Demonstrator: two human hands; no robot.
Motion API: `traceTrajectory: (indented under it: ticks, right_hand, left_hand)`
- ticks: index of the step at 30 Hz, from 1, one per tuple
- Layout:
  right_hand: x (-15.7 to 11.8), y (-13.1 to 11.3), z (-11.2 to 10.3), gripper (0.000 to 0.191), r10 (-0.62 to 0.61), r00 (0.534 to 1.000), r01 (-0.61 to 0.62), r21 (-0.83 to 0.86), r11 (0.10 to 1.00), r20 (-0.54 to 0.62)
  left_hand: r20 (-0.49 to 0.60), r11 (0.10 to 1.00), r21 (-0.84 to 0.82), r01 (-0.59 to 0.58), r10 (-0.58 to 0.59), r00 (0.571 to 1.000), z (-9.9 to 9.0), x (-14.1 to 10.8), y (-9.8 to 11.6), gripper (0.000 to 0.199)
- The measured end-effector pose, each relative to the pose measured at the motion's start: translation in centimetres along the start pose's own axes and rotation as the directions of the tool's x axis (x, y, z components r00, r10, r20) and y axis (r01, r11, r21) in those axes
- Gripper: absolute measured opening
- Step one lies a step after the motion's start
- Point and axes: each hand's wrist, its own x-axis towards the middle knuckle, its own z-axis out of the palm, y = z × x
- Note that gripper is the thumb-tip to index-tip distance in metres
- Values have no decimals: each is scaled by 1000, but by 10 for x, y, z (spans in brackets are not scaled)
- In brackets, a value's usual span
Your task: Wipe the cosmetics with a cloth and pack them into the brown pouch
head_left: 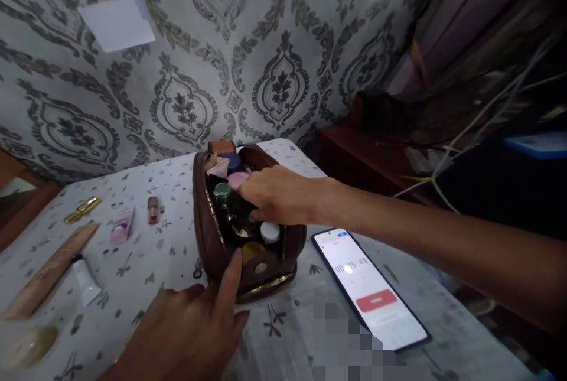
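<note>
A brown zip-up toiletry bag stands unzipped on the table, packed with small cosmetics. My right hand reaches down into it from the right, fingers curled and partly hidden among the contents. Near those fingers are a pink round item, a green-capped bottle and a white round cap. Whatever the fingers hold, if anything, is hidden. At the bag's near left corner, my left hand rests its outstretched index finger on the rim; the thumb is apart and nothing is held.
A phone showing a running timer lies right of the bag. On the left are a gold tube, a pink tube, a small lip-gloss bottle, a white tube and a long beige tube. Patterned wall behind.
</note>
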Motion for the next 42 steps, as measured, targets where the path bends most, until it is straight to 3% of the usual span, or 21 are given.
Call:
traceTrajectory:
  ticks: [6, 16, 21, 25, 33, 42]
  right_hand:
    - [0, 5, 3, 24, 1, 1000, -1, 60, 998, -2]
    - [4, 10, 8, 15, -28, 996, 40, 144, 989, -82]
    - [-6, 16, 8, 18, -189, 965, 239, 315, 919, -181]
    - [-3, 6, 10, 23, -308, 927, 367, 348, 863, -213]
    - [14, -11, 20, 14, -322, 939, 342, 413, 844, -122]
    - [23, -20, 33, 19, -351, 932, 351, 439, 827, -84]
  left_hand:
    - [-56, 996, 90, -8, 13, 998, 13, -1, -3, 51]
    - [-107, 996, 42, -76, 81, 991, 16, 1, -7, 60]
    - [-74, 996, 26, -88, 90, 993, 18, -3, -7, 65]
    - [-43, 995, 22, -97, 98, 994, 17, -6, -8, 65]
    - [38, 985, -153, -82, 89, 995, 11, -5, -13, 68]
    - [20, 982, -154, -108, 112, 994, 11, -3, -14, 68]
